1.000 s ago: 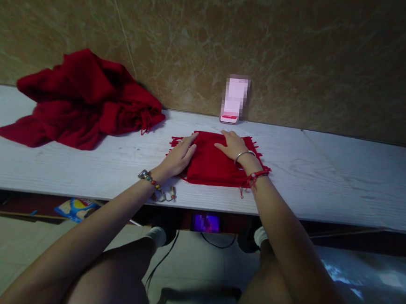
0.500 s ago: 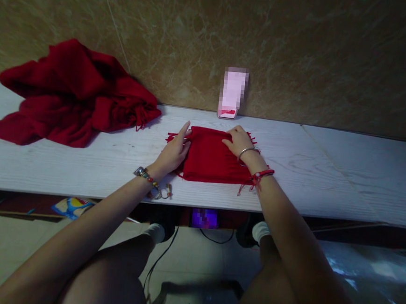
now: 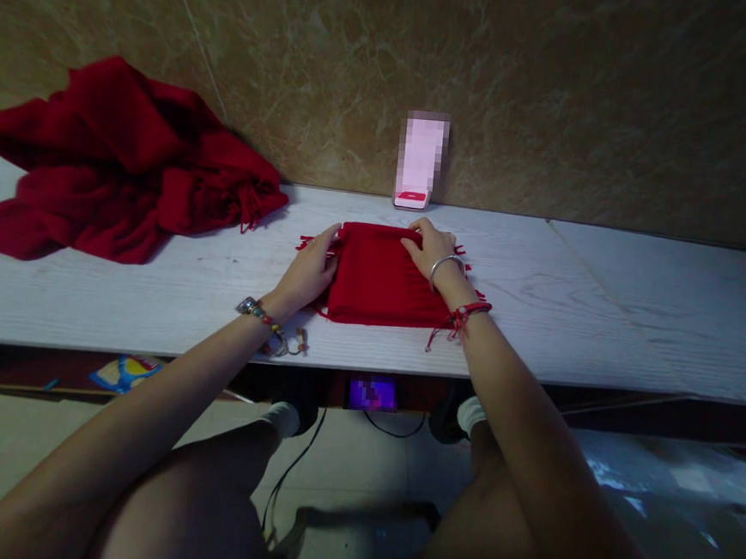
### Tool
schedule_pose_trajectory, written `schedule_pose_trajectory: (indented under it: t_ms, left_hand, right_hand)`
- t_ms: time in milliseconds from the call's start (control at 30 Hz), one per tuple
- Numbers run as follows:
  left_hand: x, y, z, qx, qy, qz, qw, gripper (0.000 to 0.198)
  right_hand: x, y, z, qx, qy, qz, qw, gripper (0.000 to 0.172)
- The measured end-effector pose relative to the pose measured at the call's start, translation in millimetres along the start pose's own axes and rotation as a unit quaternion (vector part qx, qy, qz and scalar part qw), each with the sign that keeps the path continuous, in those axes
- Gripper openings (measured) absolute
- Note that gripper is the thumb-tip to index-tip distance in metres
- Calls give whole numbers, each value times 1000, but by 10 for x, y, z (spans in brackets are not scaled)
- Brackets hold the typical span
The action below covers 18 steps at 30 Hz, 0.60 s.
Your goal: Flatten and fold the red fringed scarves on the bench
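A red fringed scarf point(image 3: 373, 275), folded into a flat rectangle, lies in front of me on the white wood-grain bench point(image 3: 171, 298). Along its left edge rests my left hand point(image 3: 310, 268), fingers stretched out and thumb apart, touching the cloth. My right hand point(image 3: 430, 251) lies over the scarf's upper right part with its thumb and fingers spread. Fringe sticks out past both sides of the fold, partly covered by my hands and right wrist. Neither hand is wrapped round the cloth.
A second red fringed cloth point(image 3: 110, 173) lies heaped at the left against the brown marbled wall point(image 3: 523, 93). A pink phone-like object point(image 3: 419, 158), blurred, leans on the wall behind the scarf. Under the bench are a lit screen point(image 3: 372, 394), a cable point(image 3: 297, 467) and a blue-yellow packet point(image 3: 126, 373).
The whole view has shifted slightly, so everything sits a little further left and up. The fingers of my left hand have come closer together at the scarf's edge.
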State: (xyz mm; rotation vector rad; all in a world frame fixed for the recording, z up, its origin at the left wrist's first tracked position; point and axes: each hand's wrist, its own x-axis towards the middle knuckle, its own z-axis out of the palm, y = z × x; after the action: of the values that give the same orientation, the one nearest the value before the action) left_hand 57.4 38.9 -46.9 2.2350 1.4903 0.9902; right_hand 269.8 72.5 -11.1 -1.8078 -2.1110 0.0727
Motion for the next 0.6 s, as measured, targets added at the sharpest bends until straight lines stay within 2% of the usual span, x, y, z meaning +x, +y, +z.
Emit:
schedule_pose_trajectory:
  t_ms: [133,367,467,600]
  left_hand:
    - [1,27,-19,18,-7,-9,1000,46]
    - [14,-19,-27,65,-7,14,998,36]
    - [17,-16,-20,51,-4,10,999,37]
    - [11,26,-20,8,-7,3,1000,40]
  right_hand:
    - [0,-5,-29,-14,-33,-22,999,28]
    - [-13,26,-59,-6,-32,-60,998,27]
    - [-27,55,-56,-2,-27,-80,996,25]
    - [-45,53,-54,5,-10,-54,998,25]
